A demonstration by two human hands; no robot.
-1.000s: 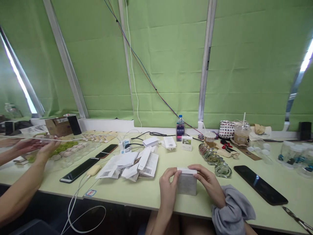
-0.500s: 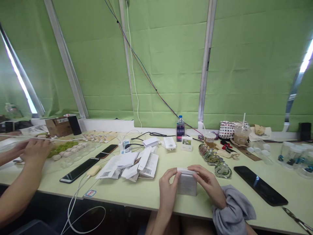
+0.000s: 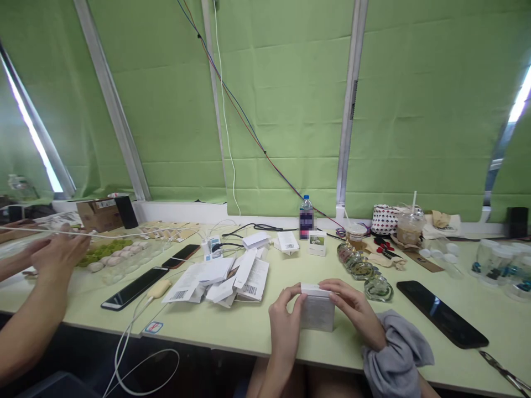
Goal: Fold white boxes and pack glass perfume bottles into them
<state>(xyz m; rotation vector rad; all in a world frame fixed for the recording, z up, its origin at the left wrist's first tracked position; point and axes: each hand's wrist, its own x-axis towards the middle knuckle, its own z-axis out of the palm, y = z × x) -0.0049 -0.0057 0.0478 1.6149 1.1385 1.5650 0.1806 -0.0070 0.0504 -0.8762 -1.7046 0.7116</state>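
Observation:
A small white cardboard box stands upright near the table's front edge, its printed side towards me. My left hand pinches its top left corner between thumb and fingers. At the top right corner my right hand grips it the same way, with a grey scrunchie around that wrist. The top flap looks folded down or nearly so under my fingers. Left of my hands lies a heap of flattened white boxes with barcodes. A similar small box with a picture stands at the back.
Glass discs and a black phone lie to the right, with pliers at the corner. A bottle and drink cups stand behind. Left are phones, cables and a co-worker's hands by an egg tray.
Both my hands stay on the box's top corners, with only a slight shift of the fingers. The co-worker's hand at the left has moved a little.

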